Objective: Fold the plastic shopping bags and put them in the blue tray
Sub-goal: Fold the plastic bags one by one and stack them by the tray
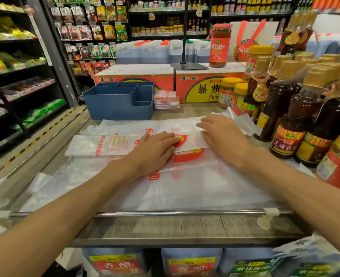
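A white plastic shopping bag with red print lies folded into a long strip across the shelf top, on top of more flat bags. My left hand presses flat on the strip's middle. My right hand rests on the strip's right end, where the plastic is turned over toward the left; its fingers look nearly straight. The blue tray with several compartments stands at the back left. A stack of folded bags sits just right of the tray, outside it.
Dark sauce bottles and jars crowd the right side, close to my right hand. Red cartons stand behind the tray. A metal rail runs along the shelf's front edge. An aisle with stocked shelves lies to the left.
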